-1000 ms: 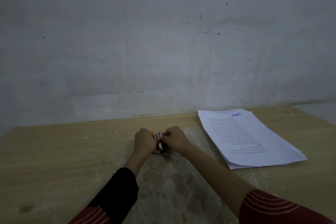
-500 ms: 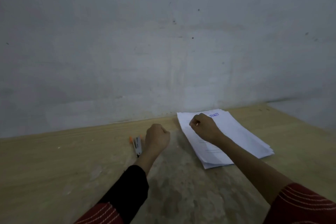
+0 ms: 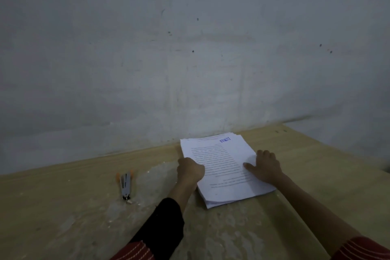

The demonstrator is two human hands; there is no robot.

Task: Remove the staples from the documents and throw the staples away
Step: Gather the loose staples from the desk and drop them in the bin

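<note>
Left of the documents (image 3: pixel 221 167), the staple remover (image 3: pixel 125 184) points away from the wall (image 3: pixel 190 53)

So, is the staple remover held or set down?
Set down: staple remover lies on the table; left hand and right hand touch the paper stack.

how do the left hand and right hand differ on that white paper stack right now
Pose: the left hand is curled, apparently gripping the left edge of the white stack of printed paper sheets; the right hand lies flat with fingers spread.
Place: the left hand is at the edge, the right hand on the top sheet.
Sleeve: the left hand's forearm wears a black sleeve; the right hand's forearm is bare.
Shared: both touch the stack.
</note>
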